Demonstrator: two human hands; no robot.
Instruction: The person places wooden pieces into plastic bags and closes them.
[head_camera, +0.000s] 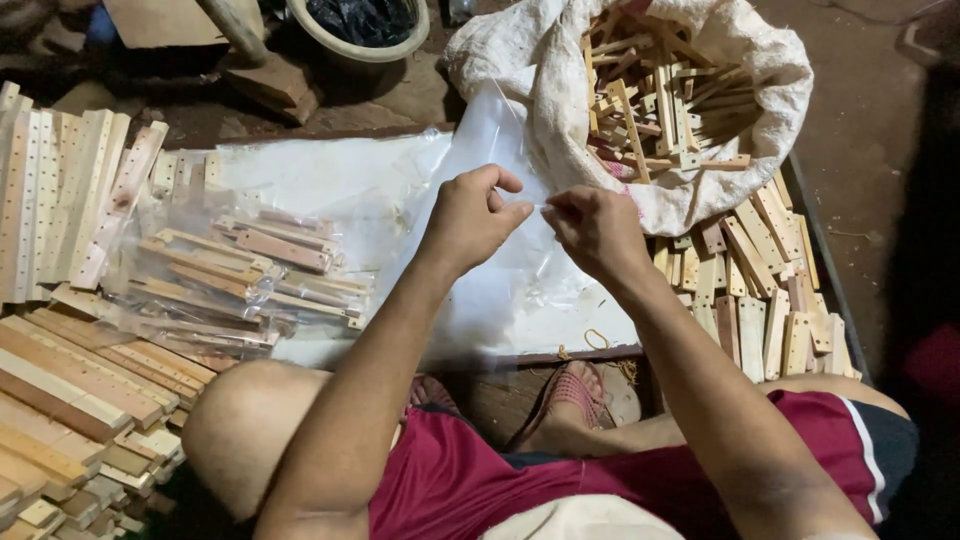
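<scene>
The person sits low at the near edge of a low work board (330, 170), knees drawn up, both hands raised over its middle; the left hand (470, 220) is curled with thumb and forefinger pressed together on the edge of a clear plastic bag (500, 280), and the right hand (598, 232) is likewise pinched shut on the same thin film, just beside the left, the fingertips of the two nearly touching; the bag hangs down from that pinch and spreads over the board toward the near edge, empty as far as I can tell.

At the left of the board lie filled clear packets of wooden pieces (240, 280), stacked loosely; beyond them, off the left edge, long drilled wooden slats (60, 190) lie in rows, with shorter blocks (80, 400) heaped nearer the knee; at the far right corner a white cloth sack (700, 110) gapes open, full of small wooden sticks, and flat drilled wooden tabs (760, 300) spill along the right edge.

To my eye the hands are working the mouth of the bag apart; done well, that means rubbing the two layers against each other between the pinching fingers rather than tugging, keeping the film taut between the hands so the opening shows, and holding it clear of the packets so nothing snags; too hard a pull could tear so thin a film.
</scene>
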